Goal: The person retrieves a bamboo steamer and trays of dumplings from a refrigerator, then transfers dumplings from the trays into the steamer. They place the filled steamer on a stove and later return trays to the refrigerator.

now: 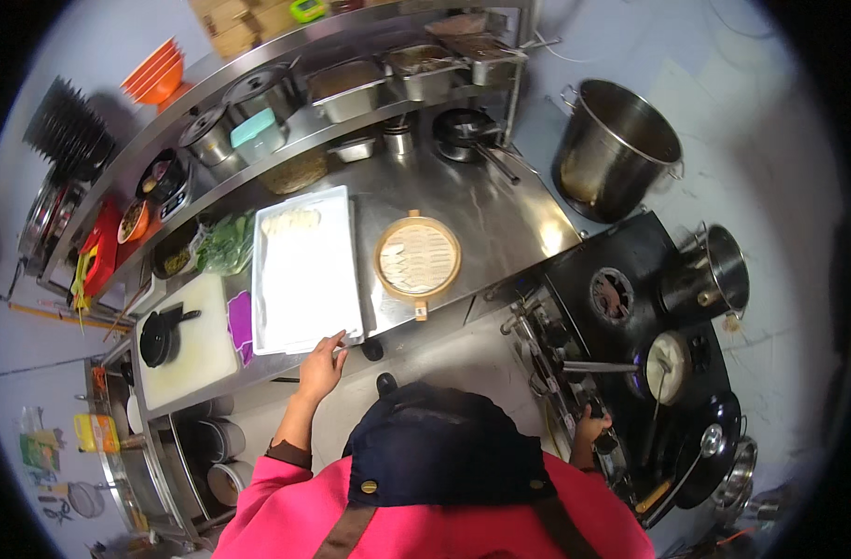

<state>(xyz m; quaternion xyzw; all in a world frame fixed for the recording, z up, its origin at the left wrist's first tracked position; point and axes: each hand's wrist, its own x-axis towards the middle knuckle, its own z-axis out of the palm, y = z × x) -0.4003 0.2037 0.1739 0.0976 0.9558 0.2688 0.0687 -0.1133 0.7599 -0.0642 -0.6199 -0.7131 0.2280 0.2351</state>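
Note:
My left hand is at the near right corner of a white plastic tray, its fingertips at the rim. Whether they grip it I cannot tell. Pale dough-like pieces lie at the tray's far end. Right of the tray, a round bamboo steamer stands on the steel table, with several pale pieces along its left side. Over by the stove's front edge, my right hand is near the controls, its fingers partly hidden. A pan with pale contents sits on the stove.
A white cutting board with a small black pan and a purple cloth lie left of the tray. Leafy greens are behind. A steel shelf holds pots and containers. Right stand a large stockpot and a black wok.

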